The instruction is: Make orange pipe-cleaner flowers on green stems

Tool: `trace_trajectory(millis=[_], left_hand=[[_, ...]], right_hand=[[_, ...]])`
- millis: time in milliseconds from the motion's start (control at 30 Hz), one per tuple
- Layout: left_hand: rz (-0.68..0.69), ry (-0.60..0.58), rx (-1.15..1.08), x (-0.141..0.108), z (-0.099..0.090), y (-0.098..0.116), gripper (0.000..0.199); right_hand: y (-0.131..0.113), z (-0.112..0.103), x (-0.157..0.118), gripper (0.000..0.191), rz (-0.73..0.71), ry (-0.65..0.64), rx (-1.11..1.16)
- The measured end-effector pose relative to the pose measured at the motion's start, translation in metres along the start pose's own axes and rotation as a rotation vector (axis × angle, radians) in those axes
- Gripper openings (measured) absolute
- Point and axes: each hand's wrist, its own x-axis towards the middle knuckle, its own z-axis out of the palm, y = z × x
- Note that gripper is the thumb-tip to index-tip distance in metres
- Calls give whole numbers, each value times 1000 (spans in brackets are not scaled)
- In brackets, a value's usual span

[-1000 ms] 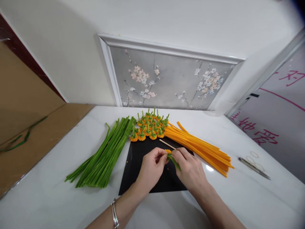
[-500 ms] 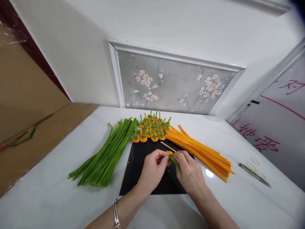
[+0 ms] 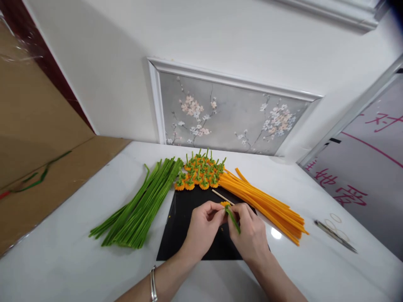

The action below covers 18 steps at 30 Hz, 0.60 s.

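Over the black mat (image 3: 176, 235), my left hand (image 3: 204, 226) pinches a small orange pipe-cleaner flower (image 3: 224, 204) between thumb and fingertips. My right hand (image 3: 250, 233) is closed on a green pipe cleaner (image 3: 233, 220) that joins the flower and hangs toward my palm. Both sets of fingertips nearly meet and partly hide the work. Just beyond them, a thin pale stick (image 3: 220, 195) lies on the mat. Several finished orange pieces with green stems (image 3: 201, 172) stand grouped at the mat's far edge.
A bundle of green pipe cleaners (image 3: 141, 209) lies to the left, and a bundle of orange ones (image 3: 267, 201) to the right. Scissors (image 3: 335, 235) rest at the far right of the white table (image 3: 78, 272). A wall with a floral panel (image 3: 233, 109) rises behind.
The green pipe cleaner now shows more upright against the orange flower, and my right fingers have shifted slightly around it. The view has tilted a little; both hands keep their pinch.
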Motion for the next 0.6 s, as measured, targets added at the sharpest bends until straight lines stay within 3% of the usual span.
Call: trace_trajectory(millis=[233,400,533,600], left_hand=[[108,57,109,1,-3,0,10],[151,36,162,-3,-1,1,8],[141,29,135,-5,2,4,9],[106,25,89,-4,1,6,9]], right_hand=[[1,-1,2,11,-24,-20,62],[-2,1,2,9,-1,44,33],[-7,3,2,10,32,127,-1],[-6,0,4,11,67,81,75]])
